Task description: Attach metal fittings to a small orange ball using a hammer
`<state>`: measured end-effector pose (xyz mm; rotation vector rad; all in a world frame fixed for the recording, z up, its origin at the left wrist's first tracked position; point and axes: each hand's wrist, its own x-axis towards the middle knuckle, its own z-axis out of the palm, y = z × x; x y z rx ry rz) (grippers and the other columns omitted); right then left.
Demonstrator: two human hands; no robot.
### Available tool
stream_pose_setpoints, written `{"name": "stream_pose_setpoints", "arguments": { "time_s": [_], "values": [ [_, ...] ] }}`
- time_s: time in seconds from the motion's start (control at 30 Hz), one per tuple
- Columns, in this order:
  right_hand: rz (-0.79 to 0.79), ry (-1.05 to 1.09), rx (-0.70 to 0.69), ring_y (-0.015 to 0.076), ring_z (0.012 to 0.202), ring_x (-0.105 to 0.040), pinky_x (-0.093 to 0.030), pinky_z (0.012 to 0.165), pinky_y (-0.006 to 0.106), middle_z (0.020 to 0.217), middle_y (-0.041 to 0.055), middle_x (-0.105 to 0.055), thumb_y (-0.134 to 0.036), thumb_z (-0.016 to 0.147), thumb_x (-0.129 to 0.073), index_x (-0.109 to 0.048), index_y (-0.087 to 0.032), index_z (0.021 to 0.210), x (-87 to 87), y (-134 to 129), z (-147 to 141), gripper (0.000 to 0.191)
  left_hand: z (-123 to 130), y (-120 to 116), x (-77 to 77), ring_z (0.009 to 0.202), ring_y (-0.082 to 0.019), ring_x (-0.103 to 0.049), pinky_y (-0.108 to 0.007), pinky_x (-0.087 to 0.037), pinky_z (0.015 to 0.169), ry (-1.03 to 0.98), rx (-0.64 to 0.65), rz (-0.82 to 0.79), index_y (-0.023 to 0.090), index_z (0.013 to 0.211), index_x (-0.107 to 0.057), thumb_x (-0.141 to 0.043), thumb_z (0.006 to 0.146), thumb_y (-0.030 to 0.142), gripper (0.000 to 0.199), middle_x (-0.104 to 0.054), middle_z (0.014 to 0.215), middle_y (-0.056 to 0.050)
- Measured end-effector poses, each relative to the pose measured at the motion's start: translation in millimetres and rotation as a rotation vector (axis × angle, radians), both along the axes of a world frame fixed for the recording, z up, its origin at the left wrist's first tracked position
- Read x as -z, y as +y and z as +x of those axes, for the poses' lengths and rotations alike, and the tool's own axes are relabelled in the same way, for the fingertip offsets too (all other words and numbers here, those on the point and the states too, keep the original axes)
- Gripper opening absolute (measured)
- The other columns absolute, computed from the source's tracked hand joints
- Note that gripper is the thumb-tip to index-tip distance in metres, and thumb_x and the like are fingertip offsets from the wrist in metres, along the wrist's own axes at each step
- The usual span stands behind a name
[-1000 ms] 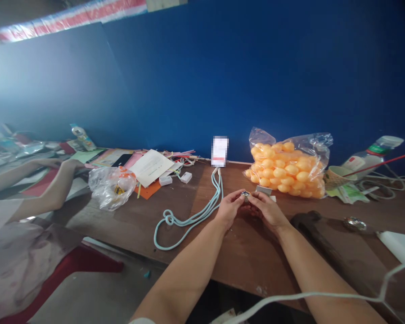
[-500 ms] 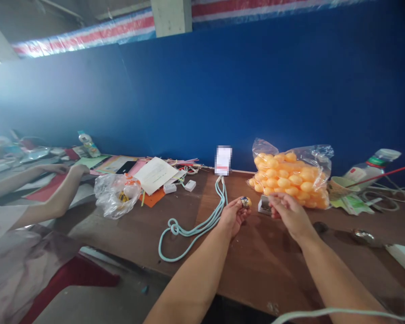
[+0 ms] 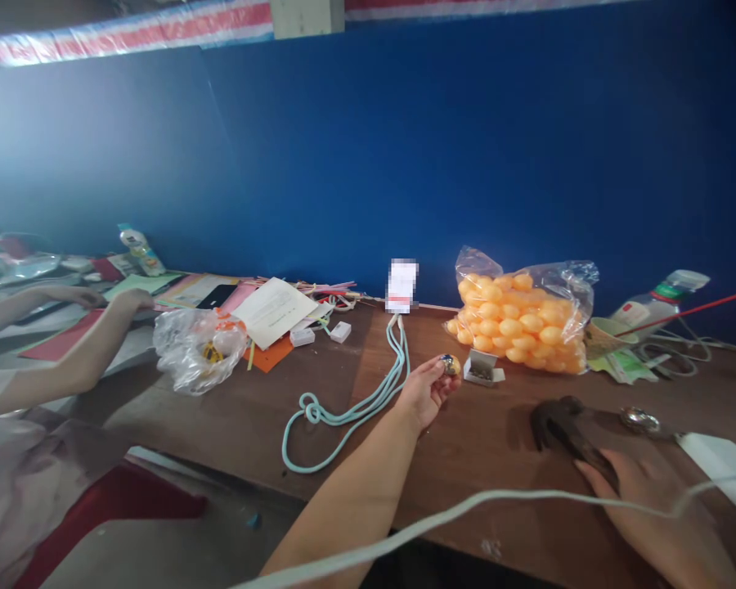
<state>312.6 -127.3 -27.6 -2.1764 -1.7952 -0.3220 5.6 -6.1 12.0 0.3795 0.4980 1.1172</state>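
Between the fingertips of my left hand [image 3: 426, 394] is a small round object [image 3: 450, 365], shiny silver and yellow. My right hand [image 3: 635, 495], partly blurred, is closed round the handle of a dark hammer [image 3: 567, 438] at the right of the brown table [image 3: 478, 466]. The hammer's head points away from me, to the left. A small open box [image 3: 481, 366] with tiny dark contents stands just right of my left hand. Behind it lies a clear bag of orange balls [image 3: 521, 323]. A shiny metallic object [image 3: 640, 420] rests right of the hammer.
Light blue cord [image 3: 347, 421] loops left of my left hand. A pale cord [image 3: 429, 523] crosses the foreground. Papers [image 3: 274, 312] and a crumpled plastic bag [image 3: 193, 352] lie further left, near a person's arms [image 3: 92, 352]. A bottle [image 3: 668, 298] stands at the right.
My right hand has moved from the small box towards me and right, and has taken hold of the hammer. My left hand still holds the round object. The view has shifted slightly.
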Motion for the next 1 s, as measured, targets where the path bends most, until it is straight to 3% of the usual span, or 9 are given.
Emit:
{"name": "stream_pose_setpoints", "arguments": {
  "time_s": [0.13, 0.3, 0.47, 0.6, 0.8, 1.0],
  "values": [
    [-0.07, -0.028, -0.006, 0.035, 0.072, -0.062, -0.046, 0.065, 0.046, 0.071, 0.0169, -0.065, -0.042, 0.079, -0.044, -0.064, -0.019, 0.075, -15.7, 0, -22, 0.031, -2, -1, -0.2, 0.067, -0.012, -0.062, -0.026, -0.05, 0.072, 0.036, -0.006, 0.007, 0.011, 0.097, -0.064, -0.067, 0.073, 0.018, 0.025, -0.067, 0.08, -0.007],
    [-0.082, 0.346, -0.12, 0.0297, 0.076, -0.064, -0.049, 0.067, 0.039, 0.077, 0.0128, -0.068, -0.051, 0.079, -0.041, -0.058, -0.023, 0.071, -45.4, -5, -65, 0.033, -1, 0, 3.6, 0.065, -0.012, -0.062, -0.026, -0.05, 0.07, 0.1, 0.001, 0.019, 0.011, 0.099, -0.064, -0.068, 0.073, 0.019, 0.027, -0.068, 0.081, -0.007],
    [-0.243, 0.696, -0.192, 0.0217, 0.068, -0.063, -0.049, 0.061, 0.031, 0.078, 0.0071, -0.068, -0.058, 0.084, -0.039, -0.06, -0.021, 0.091, -69.3, -5, -118, 0.043, 0, -2, 4.3, 0.065, -0.011, -0.061, -0.026, -0.049, 0.07, 0.129, 0.009, 0.047, 0.011, 0.099, -0.065, -0.07, 0.071, 0.02, 0.03, -0.068, 0.081, -0.008],
    [-0.246, 0.864, -0.263, 0.0181, 0.065, -0.061, -0.048, 0.06, 0.028, 0.083, 0.0069, -0.068, -0.058, 0.086, -0.04, -0.059, -0.02, 0.104, -76.3, 3, -146, 0.046, 1, -2, 5.0, 0.067, -0.012, -0.062, -0.029, -0.048, 0.074, 0.123, -0.012, 0.085, 0.012, 0.098, -0.066, -0.073, 0.068, 0.021, 0.032, -0.068, 0.085, -0.007],
    [-0.259, 0.773, -0.241, 0.0183, 0.061, -0.059, -0.047, 0.058, 0.028, 0.068, 0.0027, -0.064, -0.059, 0.085, -0.041, -0.061, -0.022, 0.089, -76.9, 10, -159, 0.043, 5, 2, 10.2, 0.068, -0.012, -0.061, -0.03, -0.049, 0.073, 0.137, -0.035, 0.063, 0.012, 0.089, -0.067, -0.075, 0.066, 0.02, 0.026, -0.067, 0.079, -0.006],
    [-0.183, 0.834, -0.229, 0.0189, 0.066, -0.061, -0.049, 0.062, 0.028, 0.08, 0.0065, -0.068, -0.059, 0.084, -0.043, -0.063, -0.02, 0.105, -80.7, 4, -154, 0.048, 5, -1, 5.9, 0.068, -0.012, -0.061, -0.032, -0.048, 0.077, 0.094, -0.047, 0.075, 0.012, 0.091, -0.067, -0.075, 0.066, 0.02, 0.028, -0.067, 0.083, -0.006]
  ]
}}
